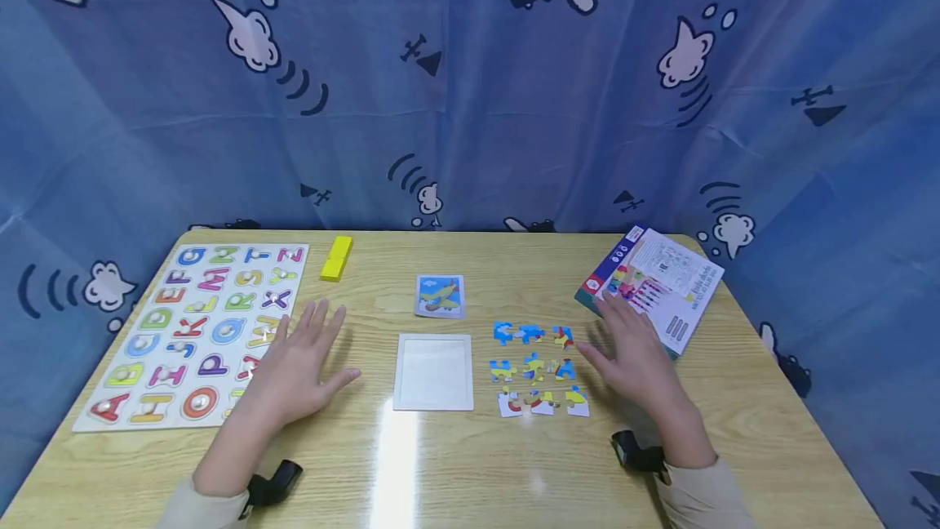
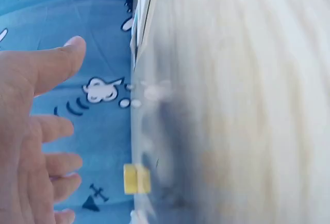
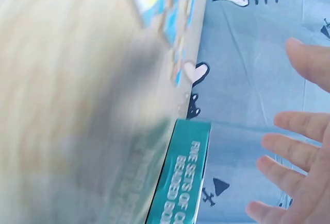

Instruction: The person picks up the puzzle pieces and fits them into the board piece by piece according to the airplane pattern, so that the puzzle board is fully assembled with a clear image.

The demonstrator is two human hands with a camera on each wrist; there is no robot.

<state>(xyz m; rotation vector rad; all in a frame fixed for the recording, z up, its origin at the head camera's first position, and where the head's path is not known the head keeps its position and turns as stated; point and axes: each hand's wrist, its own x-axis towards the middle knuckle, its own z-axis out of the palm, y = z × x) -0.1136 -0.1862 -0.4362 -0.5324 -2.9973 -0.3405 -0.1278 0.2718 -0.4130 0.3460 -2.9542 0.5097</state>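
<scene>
In the head view my left hand is spread with straight fingers near the right edge of a letter board, holding nothing. My right hand, also spread and holding nothing, lies between several jigsaw pieces and a box; its fingertips overlap the box's lower left in this view. Both wrist views show the hands raised off the table. Left of the pieces, which lie in rows, is a white square tray. Behind the tray is a small picture card with a yellow plane on blue.
A yellow block lies at the back of the wooden table, right of the letter board. The board carries colourful knobbed letters. A blue patterned curtain hangs behind the table's far edge. In the right wrist view the box's green side shows.
</scene>
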